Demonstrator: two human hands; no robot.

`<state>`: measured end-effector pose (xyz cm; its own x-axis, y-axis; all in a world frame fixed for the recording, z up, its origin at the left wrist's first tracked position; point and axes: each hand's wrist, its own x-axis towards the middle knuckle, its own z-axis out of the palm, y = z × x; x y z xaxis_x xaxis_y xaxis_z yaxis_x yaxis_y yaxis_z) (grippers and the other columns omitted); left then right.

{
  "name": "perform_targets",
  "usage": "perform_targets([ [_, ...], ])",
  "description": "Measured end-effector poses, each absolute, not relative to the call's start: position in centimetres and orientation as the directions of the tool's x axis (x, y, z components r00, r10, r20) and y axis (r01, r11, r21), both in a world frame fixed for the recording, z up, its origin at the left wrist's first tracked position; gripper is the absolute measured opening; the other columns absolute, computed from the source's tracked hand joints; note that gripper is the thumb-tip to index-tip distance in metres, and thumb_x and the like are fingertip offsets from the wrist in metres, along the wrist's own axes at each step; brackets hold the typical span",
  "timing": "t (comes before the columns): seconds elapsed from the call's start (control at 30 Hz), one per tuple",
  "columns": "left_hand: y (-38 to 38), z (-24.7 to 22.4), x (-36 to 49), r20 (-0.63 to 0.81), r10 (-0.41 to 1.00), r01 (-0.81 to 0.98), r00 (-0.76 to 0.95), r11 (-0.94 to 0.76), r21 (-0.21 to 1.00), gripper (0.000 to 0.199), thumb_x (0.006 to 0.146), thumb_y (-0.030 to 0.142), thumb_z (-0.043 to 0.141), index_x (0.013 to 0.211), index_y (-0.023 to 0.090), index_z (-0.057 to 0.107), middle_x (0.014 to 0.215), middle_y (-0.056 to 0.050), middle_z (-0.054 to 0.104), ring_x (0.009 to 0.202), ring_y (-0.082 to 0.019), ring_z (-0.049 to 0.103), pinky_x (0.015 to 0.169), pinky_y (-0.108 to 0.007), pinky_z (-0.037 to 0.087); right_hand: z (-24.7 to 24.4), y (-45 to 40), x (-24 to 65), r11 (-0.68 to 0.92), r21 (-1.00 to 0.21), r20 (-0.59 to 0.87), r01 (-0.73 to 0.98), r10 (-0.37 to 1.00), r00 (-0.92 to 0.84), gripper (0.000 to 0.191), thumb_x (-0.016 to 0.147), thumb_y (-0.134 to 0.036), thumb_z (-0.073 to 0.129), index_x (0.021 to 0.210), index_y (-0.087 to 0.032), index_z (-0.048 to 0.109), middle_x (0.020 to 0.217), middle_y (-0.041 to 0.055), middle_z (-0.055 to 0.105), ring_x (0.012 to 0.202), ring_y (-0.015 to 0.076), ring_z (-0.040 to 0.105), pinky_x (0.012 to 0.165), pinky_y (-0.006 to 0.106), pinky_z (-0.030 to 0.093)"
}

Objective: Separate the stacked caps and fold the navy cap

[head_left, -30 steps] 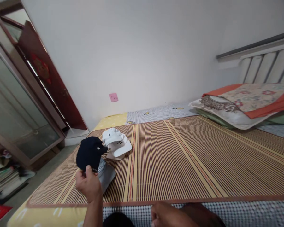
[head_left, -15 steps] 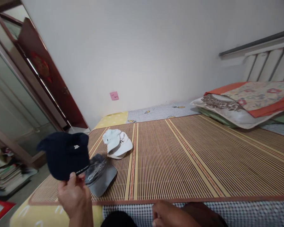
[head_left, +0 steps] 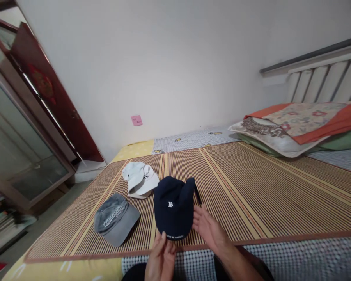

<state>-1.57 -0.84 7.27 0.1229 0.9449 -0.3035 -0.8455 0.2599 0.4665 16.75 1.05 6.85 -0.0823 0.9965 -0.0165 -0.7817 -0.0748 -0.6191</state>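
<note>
A navy baseball cap (head_left: 174, 212) with a small white "LA" mark is held just in front of me, its brim toward me. My left hand (head_left: 162, 253) pinches the brim's edge, thumb on top. Beside the cap's right side, my right hand (head_left: 209, 228) has its fingers stretched out, near or touching the brim; I cannot tell which. Left of the navy cap lies a grey cap (head_left: 115, 220) with light lettering. Behind that, white caps (head_left: 142, 179) overlap in a small pile.
A striped bamboo mat (head_left: 236, 187) covers the bed. Pillows with an orange-edged floral cover (head_left: 312, 121) lie at the far right, below a white radiator (head_left: 318, 84). A pink note (head_left: 136, 120) is on the wall. A dark red door (head_left: 52, 89) stands at the left.
The navy cap has moved right with my left hand, from over the grey cap to in front of me. My right hand has come up beside it with fingers extended.
</note>
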Motion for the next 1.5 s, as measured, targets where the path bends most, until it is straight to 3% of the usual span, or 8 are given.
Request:
perform_targets([
  [0.1,-1.2,5.0,-0.8,-0.328,0.921,-0.802,0.213,0.356,0.479,0.019,0.082,0.001,0.070,0.088,0.019,0.073,0.069,0.003,0.068,0.052,-0.007,0.058,0.051,-0.019,0.045,7.2,0.7,17.8,0.001,-0.584,0.000,-0.812,1.000,0.001,0.047,0.074,-0.042,0.088,0.114,-0.023,0.073,0.121,0.0088,0.078,0.117,0.0257,0.069,0.111,0.042,0.043],
  [0.23,-1.1,3.2,-1.1,-0.101,0.880,-0.758,0.464,0.453,0.469,0.021,0.095,0.021,0.060,0.105,0.022,0.079,0.117,-0.008,0.078,0.111,-0.020,0.072,0.091,-0.028,0.056,7.7,0.1,18.5,-0.031,-0.551,-0.008,-0.834,0.999,-0.032,0.047,0.075,-0.037,0.089,0.117,-0.022,0.074,0.117,0.0076,0.079,0.114,0.0250,0.072,0.115,0.044,0.041],
  [0.4,-0.2,4.2,-2.9,0.232,0.810,-0.810,0.539,0.422,0.408,0.047,0.107,0.043,0.031,0.130,0.032,0.070,0.142,-0.003,0.066,0.139,-0.017,0.054,0.126,-0.035,0.022,8.7,-1.2,19.0,-0.136,-0.585,0.019,-0.800,0.983,-0.182,0.039,0.080,-0.031,0.085,0.116,-0.018,0.075,0.116,0.0104,0.080,0.107,0.0224,0.074,0.105,0.037,0.049],
  [0.57,0.2,5.6,-4.7,0.272,0.770,-0.782,0.576,0.424,0.456,0.056,0.108,0.046,0.022,0.136,0.027,0.066,0.144,-0.004,0.063,0.139,-0.017,0.053,0.128,-0.035,0.011,9.2,-2.0,18.9,-0.234,-0.652,0.049,-0.721,0.936,-0.348,0.041,0.080,-0.028,0.084,0.117,-0.014,0.075,0.109,0.0120,0.081,0.096,0.0209,0.077,0.094,0.033,0.054],
  [0.8,0.3,5.4,-4.5,0.290,0.705,-0.735,0.647,0.477,0.482,0.058,0.109,0.031,0.015,0.137,0.024,0.065,0.142,-0.002,0.064,0.140,-0.015,0.051,0.127,-0.032,0.012,8.5,-1.8,19.2,-0.219,-0.640,0.043,-0.737,0.947,-0.319,0.043,0.080,-0.033,0.084,0.117,-0.014,0.074,0.116,0.0139,0.079,0.102,0.0234,0.076,0.098,0.036,0.053],
  [1.1,0.5,8.3,-2.7,0.253,0.850,-0.835,0.463,0.322,0.446,0.057,0.105,0.058,0.029,0.136,0.027,0.066,0.142,-0.005,0.065,0.143,-0.019,0.049,0.127,-0.037,0.014,9.4,-2.4,18.4,-0.159,-0.458,-0.022,-0.875,0.986,-0.168,0.031,0.085,-0.024,0.076,0.115,-0.021,0.071,0.116,0.0093,0.079,0.106,0.0257,0.075,0.109,0.047,0.048],
  [1.27,-0.4,7.2,-1.6,0.233,0.746,-0.745,0.624,0.479,0.463,0.040,0.105,0.040,0.040,0.131,0.032,0.069,0.140,-0.001,0.066,0.141,-0.022,0.052,0.127,-0.042,0.017,9.7,-2.5,18.2,-0.160,-0.431,-0.066,-0.888,0.987,-0.146,0.032,0.084,-0.024,0.074,0.116,-0.022,0.070,0.117,0.0070,0.079,0.110,0.0262,0.074,0.110,0.047,0.047],
  [1.5,0.5,9.4,-1.3,0.156,0.676,-0.653,0.720,0.583,0.484,0.041,0.104,0.030,0.041,0.121,0.020,0.077,0.125,-0.004,0.073,0.126,-0.024,0.065,0.125,-0.040,0.026,8.7,-1.9,18.7,-0.226,-0.466,-0.045,-0.855,0.972,-0.232,0.027,0.076,-0.028,0.076,0.101,-0.017,0.077,0.101,0.0083,0.083,0.094,0.0249,0.077,0.100,0.040,0.052],
])
